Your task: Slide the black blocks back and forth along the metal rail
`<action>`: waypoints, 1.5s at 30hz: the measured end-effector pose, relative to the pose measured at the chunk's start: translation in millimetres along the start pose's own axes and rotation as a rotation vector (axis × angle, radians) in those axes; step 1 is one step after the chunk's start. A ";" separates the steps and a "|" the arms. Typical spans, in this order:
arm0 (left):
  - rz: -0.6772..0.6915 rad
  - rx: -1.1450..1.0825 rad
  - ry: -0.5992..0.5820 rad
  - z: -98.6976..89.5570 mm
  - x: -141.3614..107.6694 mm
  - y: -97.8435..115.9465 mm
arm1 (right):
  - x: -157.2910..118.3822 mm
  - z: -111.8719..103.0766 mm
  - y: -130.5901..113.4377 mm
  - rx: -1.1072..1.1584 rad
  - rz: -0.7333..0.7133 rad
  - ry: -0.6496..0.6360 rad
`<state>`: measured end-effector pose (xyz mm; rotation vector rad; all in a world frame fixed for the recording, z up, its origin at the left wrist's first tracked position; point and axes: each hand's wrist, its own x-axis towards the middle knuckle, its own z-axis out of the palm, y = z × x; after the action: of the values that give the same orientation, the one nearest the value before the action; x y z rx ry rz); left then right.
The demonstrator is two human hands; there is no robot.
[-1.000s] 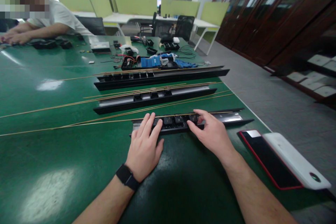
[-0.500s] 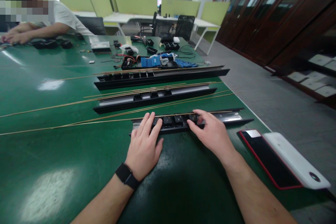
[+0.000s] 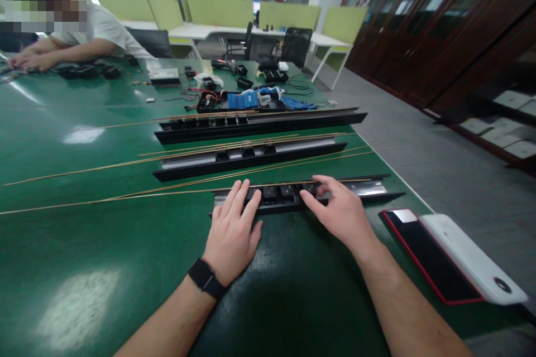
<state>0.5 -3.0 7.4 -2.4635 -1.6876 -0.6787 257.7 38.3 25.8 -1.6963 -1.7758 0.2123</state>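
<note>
Left hand (image 3: 233,234) lies flat, fingers spread over the near black rail (image 3: 372,188) on the green table (image 3: 84,245); right hand (image 3: 340,213) apparently pinches a socket module (image 3: 310,188) seated in it.

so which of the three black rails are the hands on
The nearest rail: the left hand and right hand rest on it; the other two lie farther back, untouched.

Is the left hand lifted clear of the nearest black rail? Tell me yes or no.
No: the left hand lies flat with its fingers resting on the end of the nearest black rail on the green table.
</note>
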 end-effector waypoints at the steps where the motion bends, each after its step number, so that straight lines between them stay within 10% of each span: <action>1: 0.002 0.000 0.001 0.1 -0.1 -0.1 | 0.9 -0.7 1.3 0.010 0.020 0.008; 16: 0.009 -0.003 0.006 -0.7 0.0 -0.2 | 3.3 -5.4 1.3 0.060 0.195 0.106; 45: 0.012 0.006 0.010 1.1 -0.7 -1.0 | -5.9 7.0 -7.4 0.003 -0.030 0.077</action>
<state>-0.2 -2.9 5.9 -2.4598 -1.6681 -0.6825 247.4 33.9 22.4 -1.6531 -1.7418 0.1344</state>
